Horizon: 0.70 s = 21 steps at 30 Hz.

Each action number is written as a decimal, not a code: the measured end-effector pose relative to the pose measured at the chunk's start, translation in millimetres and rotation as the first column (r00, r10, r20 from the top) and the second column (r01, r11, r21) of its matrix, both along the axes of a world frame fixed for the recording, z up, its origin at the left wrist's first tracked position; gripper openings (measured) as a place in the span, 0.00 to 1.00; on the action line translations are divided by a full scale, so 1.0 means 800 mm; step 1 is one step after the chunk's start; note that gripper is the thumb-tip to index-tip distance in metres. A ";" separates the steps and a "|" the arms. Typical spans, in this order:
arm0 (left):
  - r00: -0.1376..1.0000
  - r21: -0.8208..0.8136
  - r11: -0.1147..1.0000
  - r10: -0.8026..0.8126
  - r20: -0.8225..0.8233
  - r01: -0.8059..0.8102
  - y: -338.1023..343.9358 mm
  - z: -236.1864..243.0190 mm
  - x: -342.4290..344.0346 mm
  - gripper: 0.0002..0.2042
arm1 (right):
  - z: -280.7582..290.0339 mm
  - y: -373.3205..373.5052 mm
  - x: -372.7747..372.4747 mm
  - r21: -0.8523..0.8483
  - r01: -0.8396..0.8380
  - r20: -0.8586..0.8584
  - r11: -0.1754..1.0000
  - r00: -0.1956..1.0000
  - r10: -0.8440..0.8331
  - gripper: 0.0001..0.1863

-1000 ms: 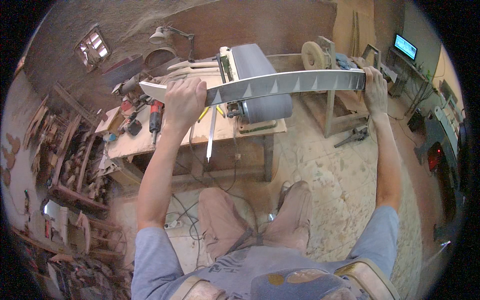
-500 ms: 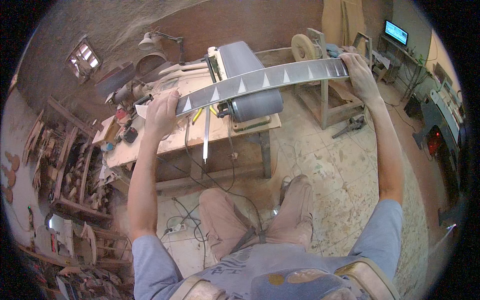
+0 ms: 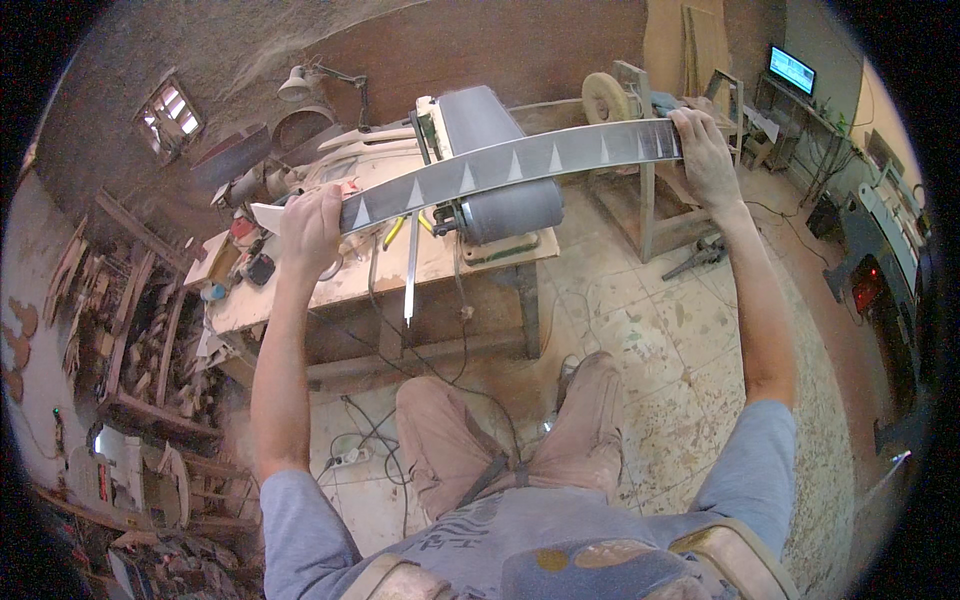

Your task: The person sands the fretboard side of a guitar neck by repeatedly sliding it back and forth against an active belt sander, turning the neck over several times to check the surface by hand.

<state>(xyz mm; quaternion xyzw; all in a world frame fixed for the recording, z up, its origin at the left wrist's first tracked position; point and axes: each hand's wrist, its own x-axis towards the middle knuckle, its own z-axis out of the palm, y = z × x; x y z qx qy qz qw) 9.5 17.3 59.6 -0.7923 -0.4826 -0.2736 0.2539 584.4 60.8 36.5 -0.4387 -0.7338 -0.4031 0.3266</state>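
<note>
Both hands grip a long, gently curved grey strip [image 3: 540,155] with pale triangular marks and a light left tip, spanning a belt sander [image 3: 478,115]. My left hand [image 3: 310,228] is closed round the left end; my right hand [image 3: 708,155] is closed on the right end. The sander's grey roller [image 3: 505,212] shows beneath the strip; whether they touch I cannot tell. Under the sander is a dusty wooden bench [image 3: 250,315], with a metal straightedge [image 3: 409,285] and yellow-handled tool [image 3: 393,233] on it.
Cordless tools [image 3: 258,270] and a desk lamp [image 3: 295,85] are at the bench's left. A wooden frame with a wheel [image 3: 604,97] stands right, a screen [image 3: 792,70] behind it. Wood scraps [image 3: 150,340] pile at left. Cables [image 3: 375,435] cross the tiled floor [image 3: 670,330] by my legs.
Over the last second both hands and the strip have shifted leftward, the right end rising a little and the left end lowering. The view has shifted slightly too.
</note>
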 end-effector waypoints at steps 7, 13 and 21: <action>1.000 0.271 0.963 -0.017 -0.006 0.018 -0.018 0.004 -0.003 0.18 | -0.005 0.001 -0.016 0.156 0.048 0.004 0.987 0.999 -0.049 0.27; 1.000 0.220 0.975 -0.011 -0.004 0.012 -0.015 -0.001 -0.024 0.17 | 0.003 -0.002 -0.025 0.142 -0.001 0.046 0.990 0.999 -0.006 0.28; 0.955 0.072 0.977 -0.180 -0.237 0.202 -0.009 -0.003 -0.055 0.10 | 0.024 -0.019 -0.036 -0.218 -0.118 0.033 0.969 0.991 0.128 0.32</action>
